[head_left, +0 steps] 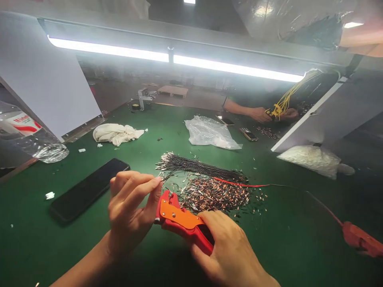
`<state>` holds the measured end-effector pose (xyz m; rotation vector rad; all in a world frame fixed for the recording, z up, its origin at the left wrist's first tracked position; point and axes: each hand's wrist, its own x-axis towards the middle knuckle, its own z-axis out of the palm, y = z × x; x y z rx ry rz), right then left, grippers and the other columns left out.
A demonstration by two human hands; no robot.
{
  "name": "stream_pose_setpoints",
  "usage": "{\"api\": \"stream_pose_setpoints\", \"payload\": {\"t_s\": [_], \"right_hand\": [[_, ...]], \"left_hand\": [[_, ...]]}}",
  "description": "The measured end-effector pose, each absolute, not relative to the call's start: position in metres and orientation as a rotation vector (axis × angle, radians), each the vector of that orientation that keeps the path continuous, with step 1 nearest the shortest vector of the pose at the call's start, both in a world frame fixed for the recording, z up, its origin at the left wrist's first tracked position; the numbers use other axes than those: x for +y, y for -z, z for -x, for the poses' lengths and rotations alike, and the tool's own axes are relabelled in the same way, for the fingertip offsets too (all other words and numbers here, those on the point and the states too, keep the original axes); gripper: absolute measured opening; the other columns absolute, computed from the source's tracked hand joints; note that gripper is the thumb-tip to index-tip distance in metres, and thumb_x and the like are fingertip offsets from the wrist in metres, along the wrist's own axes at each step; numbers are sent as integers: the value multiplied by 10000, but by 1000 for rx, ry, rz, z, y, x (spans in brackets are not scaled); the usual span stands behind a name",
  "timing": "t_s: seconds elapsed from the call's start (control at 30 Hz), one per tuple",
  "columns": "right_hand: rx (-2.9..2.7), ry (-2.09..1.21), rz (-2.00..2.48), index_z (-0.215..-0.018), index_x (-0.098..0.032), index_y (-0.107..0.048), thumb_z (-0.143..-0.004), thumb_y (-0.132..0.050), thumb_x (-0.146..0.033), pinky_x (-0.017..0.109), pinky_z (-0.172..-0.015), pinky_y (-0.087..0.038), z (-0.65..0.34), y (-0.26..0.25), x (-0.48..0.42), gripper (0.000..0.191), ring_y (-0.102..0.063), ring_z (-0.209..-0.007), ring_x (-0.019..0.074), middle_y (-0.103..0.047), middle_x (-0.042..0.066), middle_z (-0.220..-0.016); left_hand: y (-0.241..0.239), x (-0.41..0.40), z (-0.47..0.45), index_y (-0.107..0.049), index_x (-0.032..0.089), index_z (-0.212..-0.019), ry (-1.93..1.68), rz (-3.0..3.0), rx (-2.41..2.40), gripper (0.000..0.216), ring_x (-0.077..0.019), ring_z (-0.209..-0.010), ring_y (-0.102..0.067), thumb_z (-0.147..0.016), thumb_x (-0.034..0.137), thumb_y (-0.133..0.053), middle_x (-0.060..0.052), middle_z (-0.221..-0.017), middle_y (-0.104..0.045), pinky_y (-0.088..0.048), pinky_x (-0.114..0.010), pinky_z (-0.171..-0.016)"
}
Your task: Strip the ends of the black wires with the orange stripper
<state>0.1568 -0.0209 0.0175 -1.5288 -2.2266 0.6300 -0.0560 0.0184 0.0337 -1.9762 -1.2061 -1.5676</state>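
My right hand (230, 251) grips the handles of a red and orange wire stripper (179, 221), its jaws pointing left. My left hand (131, 207) pinches the end of a thin black wire (169, 177) right at the jaws. The wire curves back toward a bundle of black wires (200, 167) with bare metal ends lying on the green mat (284, 239). In front of the bundle sits a heap of cut insulation bits and copper scraps (215, 195). A single red wire (239, 183) lies across the right side of the bundle.
A black phone (88, 189) lies left of my hands, a white cloth (116, 133) and a plastic bottle (32, 137) beyond it. A clear bag (211, 133) lies mid-table. Another person's hands (271, 114) hold yellow wires at the far side. A red tool (360, 239) rests at right.
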Motion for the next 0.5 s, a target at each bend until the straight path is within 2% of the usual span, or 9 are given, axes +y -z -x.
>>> {"api": "stream_pose_setpoints", "payload": {"t_s": [0.13,0.33,0.5], "right_hand": [[-2317,-404,1484,-857,-199,-599,-715,-699,-314,413,-738,-408,-156,-7,-20,209,-541,-830,288,-637,69,-889],[-2435,-147,1381,-848,-188,-591,-628,-790,-409,452,-758,-441,-147,10,-27,369,-543,-821,298,-621,81,-858],[-2465,-139,1274,-799,-180,-598,-566,-811,-569,420,-639,-465,-140,16,-35,501,-568,-733,285,-629,91,-830]], "left_hand": [[-39,21,56,-623,226,-887,1441,2072,-1155,238,-163,-700,-525,-774,27,-687,11,-749,-678,-361,-345,-689],[-25,20,49,-631,214,-918,1285,2238,-1126,205,-175,-761,-537,-810,40,-645,-11,-788,-683,-381,-346,-726],[-8,18,38,-627,183,-900,1187,2396,-1101,174,-170,-755,-514,-825,29,-594,-22,-770,-647,-396,-318,-691]]}}
